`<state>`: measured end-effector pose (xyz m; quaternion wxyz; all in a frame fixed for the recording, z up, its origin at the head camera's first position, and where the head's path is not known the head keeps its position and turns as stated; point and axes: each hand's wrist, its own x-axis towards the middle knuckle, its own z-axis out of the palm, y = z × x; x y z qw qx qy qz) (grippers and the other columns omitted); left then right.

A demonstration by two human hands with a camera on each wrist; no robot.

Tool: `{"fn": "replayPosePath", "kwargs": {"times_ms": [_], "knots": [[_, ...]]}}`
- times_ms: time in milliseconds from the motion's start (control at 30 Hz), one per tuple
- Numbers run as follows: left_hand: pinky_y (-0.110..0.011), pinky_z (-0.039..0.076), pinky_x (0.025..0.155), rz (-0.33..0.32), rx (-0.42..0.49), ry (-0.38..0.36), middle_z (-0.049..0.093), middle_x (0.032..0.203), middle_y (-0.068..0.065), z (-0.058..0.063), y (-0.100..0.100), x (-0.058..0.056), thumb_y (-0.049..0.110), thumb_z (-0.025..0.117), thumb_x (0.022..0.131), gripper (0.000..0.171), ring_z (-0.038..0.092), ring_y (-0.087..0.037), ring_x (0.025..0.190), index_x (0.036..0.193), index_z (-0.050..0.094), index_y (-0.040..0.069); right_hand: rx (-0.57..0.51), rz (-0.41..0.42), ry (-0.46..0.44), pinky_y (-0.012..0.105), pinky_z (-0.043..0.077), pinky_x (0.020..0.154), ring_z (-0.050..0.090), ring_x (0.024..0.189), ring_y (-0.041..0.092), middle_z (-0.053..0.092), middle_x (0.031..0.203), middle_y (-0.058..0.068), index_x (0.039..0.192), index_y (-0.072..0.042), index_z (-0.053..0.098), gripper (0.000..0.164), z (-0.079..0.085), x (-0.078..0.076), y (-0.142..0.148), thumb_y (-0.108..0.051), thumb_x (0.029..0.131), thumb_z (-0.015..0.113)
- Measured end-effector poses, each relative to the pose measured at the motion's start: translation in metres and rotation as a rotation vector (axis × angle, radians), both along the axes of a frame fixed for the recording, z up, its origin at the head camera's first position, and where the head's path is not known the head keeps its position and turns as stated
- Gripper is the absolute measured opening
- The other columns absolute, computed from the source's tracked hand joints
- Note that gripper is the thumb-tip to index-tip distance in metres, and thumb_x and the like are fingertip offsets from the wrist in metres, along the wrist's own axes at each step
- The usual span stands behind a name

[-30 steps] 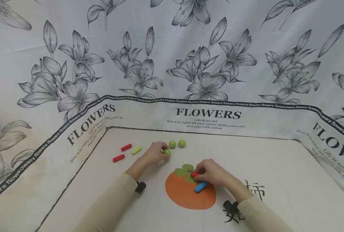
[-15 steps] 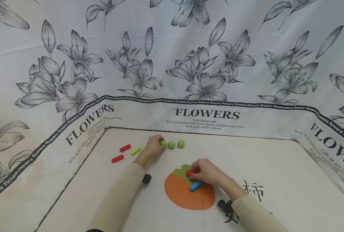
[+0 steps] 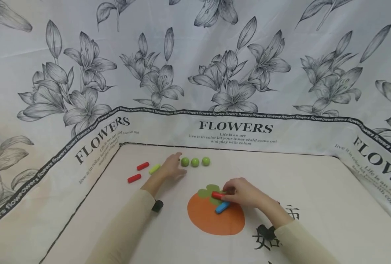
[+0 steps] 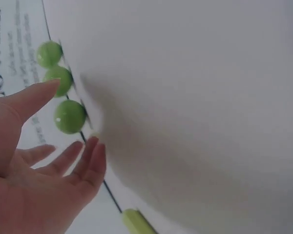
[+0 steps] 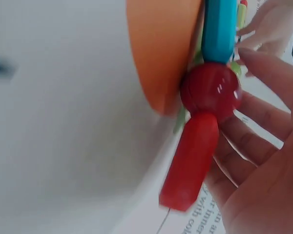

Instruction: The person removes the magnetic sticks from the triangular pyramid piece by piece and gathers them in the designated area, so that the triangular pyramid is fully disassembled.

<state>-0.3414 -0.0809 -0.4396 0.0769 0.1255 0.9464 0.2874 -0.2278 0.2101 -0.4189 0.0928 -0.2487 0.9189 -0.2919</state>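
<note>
Three green balls point(image 3: 195, 162) stand in a row near the back of the table. My left hand point(image 3: 173, 167) is beside the leftmost green ball point(image 4: 70, 117), its thumb and fingers spread with nothing between them. My right hand point(image 3: 246, 192) is over the printed persimmon, at a red stick point(image 3: 217, 195) and a blue stick point(image 3: 222, 208). In the right wrist view a shiny red ball point(image 5: 210, 90) sits between the ends of these sticks. The thumb and fingers of this hand lie loosely around the ball, which the hand hides in the head view.
Two more red sticks point(image 3: 134, 178) and a yellow-green stick point(image 3: 154, 169) lie left of my left hand. The orange persimmon print point(image 3: 215, 222) is flat on the white cloth. A flower-printed curtain point(image 3: 235, 128) rises behind and at both sides.
My left hand set its green ball at the left end of the row and let go, fingers spreading. My right hand loosened from the red stick and drew slightly right, leaving more of it showing.
</note>
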Motion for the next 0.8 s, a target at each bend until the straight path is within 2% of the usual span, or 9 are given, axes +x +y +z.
{"fn": "replayPosePath", "kwargs": {"times_ms": [100, 200, 333, 400, 467, 567, 667, 800], "knots": [[-0.05, 0.028, 0.12, -0.052, -0.018, 0.01, 0.036, 0.159, -0.024, 0.003, -0.003, 0.018, 0.025, 0.077, 0.093, 0.089, 0.034, -0.038, 0.148, 0.16, 0.023, 0.0, 0.006, 0.012, -0.005, 0.029, 0.052, 0.074, 0.058, 0.085, 0.016, 0.067, 0.092, -0.004, 0.106, -0.005, 0.074, 0.025, 0.003, 0.004, 0.009, -0.023, 0.09, 0.079], [-0.05, 0.027, 0.121, -0.101, -0.027, 0.037, 0.031, 0.162, -0.023, 0.005, 0.001, 0.037, 0.029, 0.077, 0.092, 0.091, 0.031, -0.038, 0.15, 0.16, 0.024, 0.001, 0.01, 0.015, -0.001, 0.031, 0.054, 0.077, 0.06, 0.088, 0.019, 0.068, 0.095, -0.002, 0.11, -0.003, 0.074, 0.029, 0.005, 0.008, 0.018, -0.022, 0.089, 0.081], [-0.049, 0.036, 0.117, -0.176, -0.025, 0.077, 0.038, 0.158, -0.02, 0.009, 0.014, 0.06, 0.03, 0.079, 0.091, 0.085, 0.041, -0.036, 0.144, 0.157, 0.033, 0.001, 0.003, 0.036, 0.012, 0.034, 0.056, 0.081, 0.062, 0.091, 0.021, 0.069, 0.097, -0.002, 0.11, -0.005, 0.075, 0.026, 0.005, 0.009, 0.025, -0.02, 0.089, 0.081], [-0.046, 0.043, 0.111, -0.232, -0.003, 0.078, 0.048, 0.149, -0.017, 0.01, 0.022, 0.07, 0.028, 0.079, 0.091, 0.074, 0.049, -0.033, 0.135, 0.151, 0.043, 0.002, -0.005, 0.04, 0.005, 0.035, 0.057, 0.081, 0.063, 0.091, 0.02, 0.07, 0.097, -0.003, 0.108, -0.007, 0.075, 0.025, 0.004, 0.008, 0.026, -0.019, 0.088, 0.081], [-0.04, 0.049, 0.101, -0.294, 0.03, 0.055, 0.059, 0.133, -0.011, 0.01, 0.03, 0.079, 0.025, 0.078, 0.092, 0.058, 0.057, -0.027, 0.12, 0.141, 0.055, 0.003, -0.014, 0.042, -0.006, 0.033, 0.057, 0.08, 0.063, 0.09, 0.018, 0.07, 0.096, -0.004, 0.108, -0.008, 0.076, 0.024, 0.003, 0.008, 0.026, -0.02, 0.088, 0.082], [-0.028, 0.052, 0.086, -0.389, 0.072, -0.001, 0.066, 0.108, -0.002, 0.008, 0.042, 0.091, 0.023, 0.077, 0.092, 0.036, 0.06, -0.017, 0.099, 0.123, 0.067, 0.006, -0.024, 0.048, -0.008, 0.029, 0.057, 0.078, 0.063, 0.088, 0.015, 0.071, 0.094, -0.005, 0.106, -0.009, 0.077, 0.022, 0.002, 0.006, 0.026, -0.02, 0.088, 0.082], [-0.02, 0.051, 0.08, -0.452, 0.086, -0.037, 0.067, 0.097, 0.005, 0.004, 0.053, 0.099, 0.026, 0.078, 0.092, 0.031, 0.06, -0.008, 0.089, 0.115, 0.071, 0.007, -0.02, 0.044, 0.0, 0.027, 0.055, 0.077, 0.061, 0.085, 0.012, 0.071, 0.09, -0.008, 0.103, -0.01, 0.078, 0.018, 0.0, 0.004, 0.027, -0.02, 0.088, 0.082], [-0.018, 0.05, 0.077, -0.47, 0.077, -0.053, 0.066, 0.091, 0.009, 0.002, 0.065, 0.102, 0.03, 0.08, 0.091, 0.032, 0.058, -0.005, 0.085, 0.114, 0.072, 0.009, -0.016, 0.031, 0.004, 0.026, 0.054, 0.076, 0.06, 0.084, 0.013, 0.07, 0.087, -0.01, 0.099, -0.013, 0.079, 0.014, -0.003, 0.002, 0.029, -0.021, 0.088, 0.082]]}}
